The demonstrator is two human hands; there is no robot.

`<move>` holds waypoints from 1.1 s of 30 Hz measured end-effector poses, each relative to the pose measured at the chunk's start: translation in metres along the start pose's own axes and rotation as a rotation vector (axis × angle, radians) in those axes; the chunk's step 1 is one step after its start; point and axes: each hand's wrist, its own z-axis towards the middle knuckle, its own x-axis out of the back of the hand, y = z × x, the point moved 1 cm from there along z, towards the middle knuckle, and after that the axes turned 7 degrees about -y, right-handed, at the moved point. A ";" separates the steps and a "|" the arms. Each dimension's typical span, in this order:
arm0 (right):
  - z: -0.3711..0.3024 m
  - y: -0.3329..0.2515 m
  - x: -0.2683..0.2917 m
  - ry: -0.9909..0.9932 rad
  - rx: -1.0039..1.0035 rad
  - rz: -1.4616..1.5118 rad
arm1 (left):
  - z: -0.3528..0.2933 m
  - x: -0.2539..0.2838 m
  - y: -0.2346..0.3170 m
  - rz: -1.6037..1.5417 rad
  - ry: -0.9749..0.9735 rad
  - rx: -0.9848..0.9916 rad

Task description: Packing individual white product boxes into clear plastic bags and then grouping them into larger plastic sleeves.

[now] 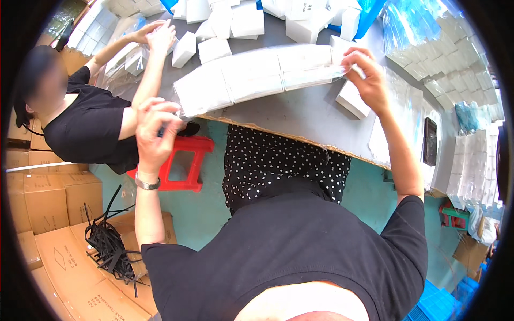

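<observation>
Two hands pinching opposite ends — left hand (pixel 155 134) and right hand (pixel 367 80) holding film-wrapped box row (pixel 254 76) above grey table (pixel 300 115)'s near edge. Row looking wrapped — loose white boxes (pixel 248 22) beyond lying unwrapped.

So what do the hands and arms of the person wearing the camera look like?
The left hand and right hand are bare, with no gloves. A shiny silver-coloured band goes around the left wrist; I can't tell if it's a watch or bracelet. The right wrist has nothing on it. Plain, short black sleeves cover the upper arms.
</observation>
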 end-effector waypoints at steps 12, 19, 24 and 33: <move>0.038 -0.004 -0.023 0.216 -0.322 0.272 | 0.034 -0.037 -0.065 -0.790 0.213 0.347; 0.046 -0.020 0.010 0.278 -0.079 0.374 | 0.060 -0.009 -0.049 -0.744 0.324 0.220; 0.032 0.004 -0.009 0.080 -0.426 0.714 | 0.034 -0.049 -0.061 -1.267 0.246 0.501; 0.046 0.014 -0.010 0.272 -0.183 0.782 | 0.043 -0.041 -0.042 -1.115 0.391 0.414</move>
